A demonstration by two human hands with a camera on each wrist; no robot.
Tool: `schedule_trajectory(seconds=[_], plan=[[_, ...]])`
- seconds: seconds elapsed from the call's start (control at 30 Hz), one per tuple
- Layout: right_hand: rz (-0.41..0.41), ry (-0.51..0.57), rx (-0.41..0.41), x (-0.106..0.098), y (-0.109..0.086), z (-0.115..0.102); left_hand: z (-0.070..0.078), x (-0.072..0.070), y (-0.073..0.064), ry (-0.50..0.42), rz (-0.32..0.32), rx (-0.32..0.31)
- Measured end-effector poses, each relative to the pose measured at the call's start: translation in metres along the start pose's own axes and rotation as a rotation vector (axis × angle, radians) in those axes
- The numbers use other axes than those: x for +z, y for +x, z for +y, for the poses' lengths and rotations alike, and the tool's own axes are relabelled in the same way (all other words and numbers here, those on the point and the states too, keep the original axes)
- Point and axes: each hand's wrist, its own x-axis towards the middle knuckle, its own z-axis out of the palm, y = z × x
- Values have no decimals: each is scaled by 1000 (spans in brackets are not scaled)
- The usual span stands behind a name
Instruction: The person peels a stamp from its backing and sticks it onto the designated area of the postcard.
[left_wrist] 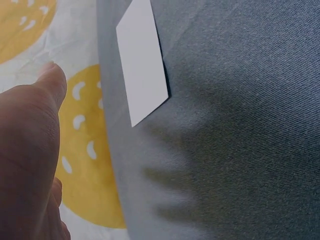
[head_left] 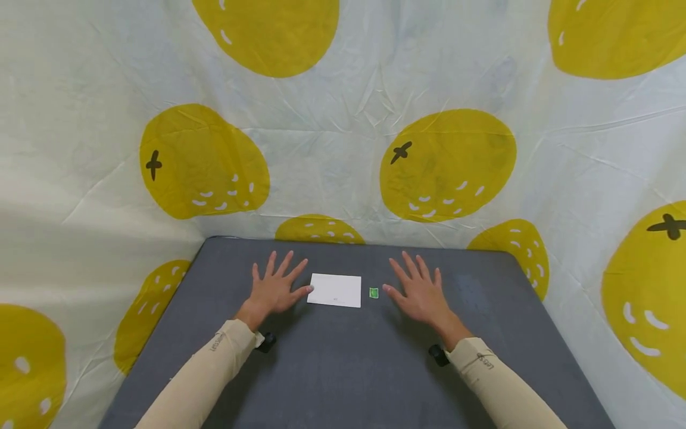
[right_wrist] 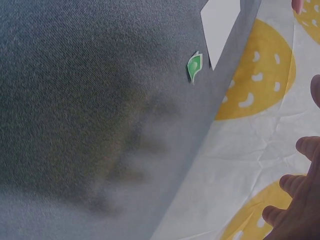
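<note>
A flat white rectangle of paper or card [head_left: 337,290], with a tiny mark near its front edge, lies on the dark grey table. Just to its right lies a small green sticker or stamp [head_left: 374,292] with a pale border; its corners look slightly lifted in the right wrist view. My left hand [head_left: 272,292] is spread over the table, its thumb overlapping the white piece's left edge in the head view. To the right of the green piece, my right hand [head_left: 420,295] has its fingers spread too. Neither hand holds anything, and both cast shadows on the table.
The grey tabletop [head_left: 343,369] has rounded far corners. Behind and beside it hangs a white cloth [head_left: 321,167] printed with large yellow fruit. Dark wrist cameras sit under the left sleeve cuff [head_left: 243,333] and the right sleeve cuff [head_left: 466,351].
</note>
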Motion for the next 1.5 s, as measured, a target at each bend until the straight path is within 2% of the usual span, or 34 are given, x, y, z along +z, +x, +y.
schedule_trajectory(seconds=[0.47, 0.7, 0.93, 1.13, 1.37, 1.5], plan=[[-8, 32, 18, 13, 0, -6, -2, 17, 2, -11, 13, -6], [-26, 21, 18, 25, 0, -7, 2, 29, 1, -31, -18, -17], [-19, 19, 18, 34, 4, -7, 7, 35, 8, -81, -11, 0], [-53, 47, 12, 41, 4, -8, 10, 45, 13, -68, -33, -9], [-16, 72, 14, 46, 4, -11, 10, 49, 19, -67, -27, -19], [-34, 92, 22, 48, 7, -14, 8, 50, 23, -79, -42, -30]])
